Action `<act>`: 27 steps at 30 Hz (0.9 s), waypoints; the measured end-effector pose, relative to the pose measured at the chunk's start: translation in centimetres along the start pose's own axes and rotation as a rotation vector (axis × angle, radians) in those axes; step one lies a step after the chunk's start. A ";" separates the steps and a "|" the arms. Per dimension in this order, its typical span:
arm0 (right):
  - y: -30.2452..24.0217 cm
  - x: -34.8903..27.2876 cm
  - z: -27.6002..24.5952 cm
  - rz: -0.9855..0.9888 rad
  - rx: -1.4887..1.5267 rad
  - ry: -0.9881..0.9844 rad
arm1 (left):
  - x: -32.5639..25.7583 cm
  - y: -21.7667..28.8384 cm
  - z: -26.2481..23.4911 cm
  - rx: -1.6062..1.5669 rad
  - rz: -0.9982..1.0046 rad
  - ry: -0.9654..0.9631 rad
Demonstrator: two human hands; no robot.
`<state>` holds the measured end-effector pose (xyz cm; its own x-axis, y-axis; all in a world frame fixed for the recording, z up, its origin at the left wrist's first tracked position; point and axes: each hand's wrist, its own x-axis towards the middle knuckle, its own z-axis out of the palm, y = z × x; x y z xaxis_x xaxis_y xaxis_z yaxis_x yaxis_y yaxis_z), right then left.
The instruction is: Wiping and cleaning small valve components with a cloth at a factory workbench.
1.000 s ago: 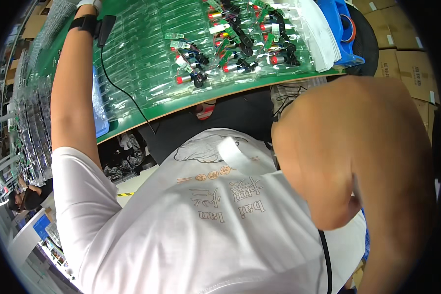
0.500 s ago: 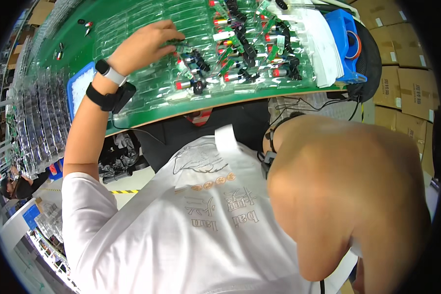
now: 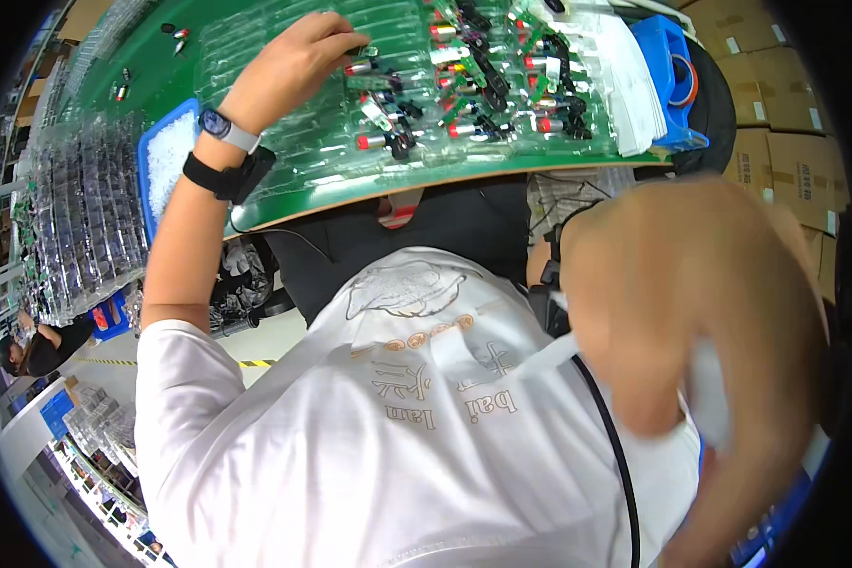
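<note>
Green-topped desk (image 3: 161, 76) in front of the worker. On it, a clear ribbed plastic tray (image 3: 308, 142), with a cluster of part assemblies (image 3: 488, 80) over its right portion. White sheets (image 3: 630, 109) right of these; blue tape dispenser (image 3: 655, 76) beside the sheets. Blue bin (image 3: 143, 180) of white bits near the left wrist.

Right hand (image 3: 691, 275) raised near the head, a blur; cannot tell if it holds anything. Left hand (image 3: 303, 64) over the tray, fingers bent, tips at the nearest assembly (image 3: 358, 69); cannot tell whether gripping or merely touching. That piece sits at the cluster's left side, red end leftward.

My judgement: best handled by its hard barrel, thumb opposing finger, squared to its slot, light pressure, keeping off the green circuit boards (image 3: 541, 90).
</note>
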<state>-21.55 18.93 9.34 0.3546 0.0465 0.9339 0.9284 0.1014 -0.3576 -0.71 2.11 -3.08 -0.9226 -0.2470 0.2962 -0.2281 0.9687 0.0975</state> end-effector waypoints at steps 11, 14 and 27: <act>1.0 -7.4 3.3 0.288 -0.437 1.389 | -3.6 3.9 -5.4 -1.632 -0.065 1.266; 2.8 -5.6 1.7 0.507 -0.717 1.486 | -3.3 6.0 -3.4 -2.006 -0.022 1.175; 5.8 -1.1 -3.2 0.722 -0.776 1.141 | -4.0 10.3 -0.3 -2.035 -0.448 0.596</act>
<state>-16.24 16.24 6.28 0.2949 -0.9319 0.2113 0.2302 -0.1454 -0.9622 0.73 13.07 -2.98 -0.6446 -0.7561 0.1133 0.5845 -0.3919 0.7104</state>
